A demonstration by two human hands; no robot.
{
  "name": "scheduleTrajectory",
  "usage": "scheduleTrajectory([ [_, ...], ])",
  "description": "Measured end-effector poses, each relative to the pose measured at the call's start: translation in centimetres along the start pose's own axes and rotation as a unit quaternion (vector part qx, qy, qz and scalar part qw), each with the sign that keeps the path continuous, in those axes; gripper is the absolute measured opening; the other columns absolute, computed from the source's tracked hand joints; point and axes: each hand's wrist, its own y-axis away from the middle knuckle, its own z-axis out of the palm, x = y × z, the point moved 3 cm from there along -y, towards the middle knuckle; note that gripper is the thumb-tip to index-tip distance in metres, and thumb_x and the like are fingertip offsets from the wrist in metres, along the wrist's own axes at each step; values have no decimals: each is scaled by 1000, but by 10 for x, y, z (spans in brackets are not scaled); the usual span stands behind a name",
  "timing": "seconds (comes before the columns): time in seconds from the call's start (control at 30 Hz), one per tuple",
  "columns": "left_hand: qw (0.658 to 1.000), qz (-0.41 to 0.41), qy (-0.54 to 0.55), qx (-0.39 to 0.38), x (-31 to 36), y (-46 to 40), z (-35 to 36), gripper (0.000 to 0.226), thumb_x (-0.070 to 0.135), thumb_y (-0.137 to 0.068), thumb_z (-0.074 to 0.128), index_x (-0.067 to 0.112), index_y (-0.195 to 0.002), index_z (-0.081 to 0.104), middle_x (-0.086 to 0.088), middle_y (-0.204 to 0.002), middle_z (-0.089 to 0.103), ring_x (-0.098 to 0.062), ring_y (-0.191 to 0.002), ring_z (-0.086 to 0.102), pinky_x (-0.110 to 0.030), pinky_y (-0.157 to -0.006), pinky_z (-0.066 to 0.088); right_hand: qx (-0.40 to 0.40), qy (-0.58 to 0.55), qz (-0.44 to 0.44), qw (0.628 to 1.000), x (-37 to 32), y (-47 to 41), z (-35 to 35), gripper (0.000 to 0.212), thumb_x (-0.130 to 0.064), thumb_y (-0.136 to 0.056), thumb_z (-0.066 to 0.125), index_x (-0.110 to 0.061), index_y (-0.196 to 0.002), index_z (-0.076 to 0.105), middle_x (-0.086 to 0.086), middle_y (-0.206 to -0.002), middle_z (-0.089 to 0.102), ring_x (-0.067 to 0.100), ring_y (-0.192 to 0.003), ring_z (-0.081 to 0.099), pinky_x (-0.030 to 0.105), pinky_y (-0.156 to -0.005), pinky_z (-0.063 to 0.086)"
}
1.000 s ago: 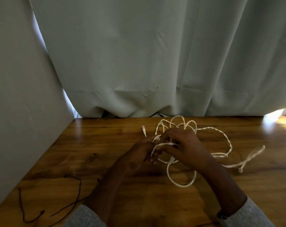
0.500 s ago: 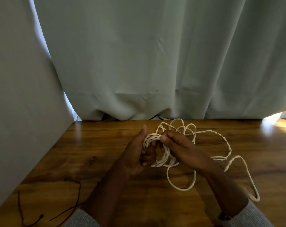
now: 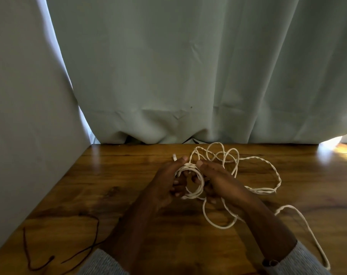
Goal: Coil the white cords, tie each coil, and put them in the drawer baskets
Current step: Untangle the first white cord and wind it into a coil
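Observation:
A long white cord (image 3: 268, 171) lies in loose twisted loops on the wooden table (image 3: 113, 175). Between my hands a small coil (image 3: 196, 192) of the same cord is formed. My left hand (image 3: 166, 185) grips the coil's left side, fingers curled through it, thumb on top. My right hand (image 3: 218, 179) pinches the coil's right side with thumb over the strands. One plug end (image 3: 174, 156) pokes up beyond my left thumb. A long loop (image 3: 307, 229) trails toward the table's near right edge. No drawer or baskets are in view.
A thin dark cord (image 3: 69, 253) lies at the near left of the table. A pale curtain (image 3: 188, 76) hangs along the table's far edge, and a grey wall (image 3: 25, 116) bounds the left side. Sunlight hits the far right corner.
My hands have wound the cord into a small round coil held between them. The loose tail swung from the right toward the near right edge.

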Motion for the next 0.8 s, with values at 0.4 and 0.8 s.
scheduleTrajectory([
  [0.4, 998, 29, 18, 58, 1, -2, 0, 38, 43, -96, 55, 12, -75, 59, 1, -53, 54, -10, -40, 44, -19, -41, 29, -72, -102, 55, 991, -1, 2, 2, 35, -43, -103, 48, -12, -101, 65, 6, -78, 58, 9, -41, 31, 18, -38, 27],
  [0.8, 957, 23, 159, -241, 1, 2, 0, 54, 41, -101, 27, 10, -87, 69, -2, -57, 56, -23, -65, 67, -35, -74, 54, -43, -67, -12, 997, -7, 3, -1, 32, -42, -104, 45, -19, -90, 63, 1, -68, 43, 11, -41, 22, 17, -37, 19],
])
